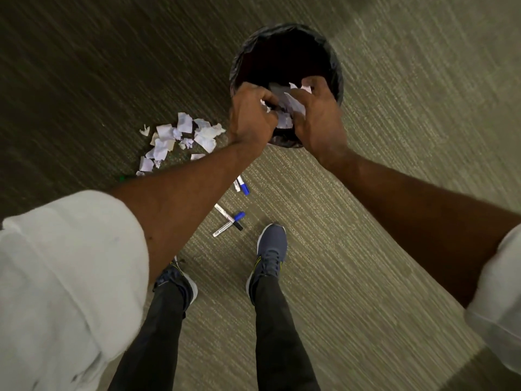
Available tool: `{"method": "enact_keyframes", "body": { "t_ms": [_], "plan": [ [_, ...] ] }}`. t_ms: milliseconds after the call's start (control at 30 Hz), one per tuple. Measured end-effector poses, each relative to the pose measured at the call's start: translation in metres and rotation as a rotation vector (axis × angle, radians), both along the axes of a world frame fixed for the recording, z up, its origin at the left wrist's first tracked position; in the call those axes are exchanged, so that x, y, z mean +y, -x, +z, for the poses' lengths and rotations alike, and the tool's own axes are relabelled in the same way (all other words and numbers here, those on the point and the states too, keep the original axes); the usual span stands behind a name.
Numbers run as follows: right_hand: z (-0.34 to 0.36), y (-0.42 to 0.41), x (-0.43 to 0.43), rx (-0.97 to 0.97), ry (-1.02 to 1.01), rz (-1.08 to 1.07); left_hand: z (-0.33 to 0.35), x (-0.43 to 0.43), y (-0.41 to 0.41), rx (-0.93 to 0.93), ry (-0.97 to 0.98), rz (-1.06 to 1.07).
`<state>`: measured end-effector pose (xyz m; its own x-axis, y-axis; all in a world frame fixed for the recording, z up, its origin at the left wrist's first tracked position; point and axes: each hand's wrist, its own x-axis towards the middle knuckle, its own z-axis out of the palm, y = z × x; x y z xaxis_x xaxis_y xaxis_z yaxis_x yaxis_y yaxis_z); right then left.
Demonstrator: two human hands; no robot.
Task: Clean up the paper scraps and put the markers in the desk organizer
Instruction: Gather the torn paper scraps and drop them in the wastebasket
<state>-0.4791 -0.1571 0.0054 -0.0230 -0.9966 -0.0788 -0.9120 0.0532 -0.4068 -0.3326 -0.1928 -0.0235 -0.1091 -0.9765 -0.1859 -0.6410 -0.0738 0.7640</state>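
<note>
My left hand (pixel 251 114) and my right hand (pixel 318 119) are held together over the near rim of a round bin lined with a black bag (pixel 286 46). Between them they clutch a bundle of white paper scraps (pixel 287 108). Several more paper scraps (pixel 180 139) lie scattered on the carpet to the left of the bin. Closer to me, markers lie on the floor: one with a blue cap (pixel 243 186), and two crossed, a blue-capped one (pixel 229 224) and a black-capped one (pixel 225 217). No desk organizer is in view.
Grey-green striped carpet (pixel 380 165) covers the whole floor. My two dark blue shoes (pixel 270 255) stand just below the markers. A small green object (pixel 122 178) peeks out from under my left forearm.
</note>
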Motion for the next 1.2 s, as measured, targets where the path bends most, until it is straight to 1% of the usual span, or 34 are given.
{"method": "enact_keyframes", "body": {
  "t_ms": [300,467,533,600,733,900,1133,1200],
  "plan": [
    [-0.011,0.018,0.001,-0.001,-0.025,0.002,0.007,0.002,0.004,-0.012,-0.006,-0.043],
    [-0.007,0.006,0.005,0.054,-0.043,0.008,0.002,0.009,-0.008,0.024,0.023,-0.148],
    [-0.007,-0.007,0.012,0.029,-0.049,0.025,0.0,0.018,-0.019,0.001,0.037,-0.161],
    [-0.01,-0.024,0.019,0.0,-0.064,0.048,-0.003,0.031,-0.034,-0.044,0.025,-0.169],
    [-0.023,-0.062,0.034,-0.039,-0.086,0.127,-0.014,0.067,-0.076,-0.153,-0.061,-0.158],
    [-0.042,-0.115,0.049,-0.085,-0.124,0.181,-0.035,0.105,-0.14,-0.222,-0.156,-0.074],
    [-0.086,-0.172,0.062,-0.15,-0.174,0.209,-0.071,0.118,-0.22,-0.299,-0.234,0.023],
    [-0.099,-0.182,0.063,-0.134,-0.193,0.218,-0.084,0.119,-0.239,-0.307,-0.245,0.034]
  ]
}}
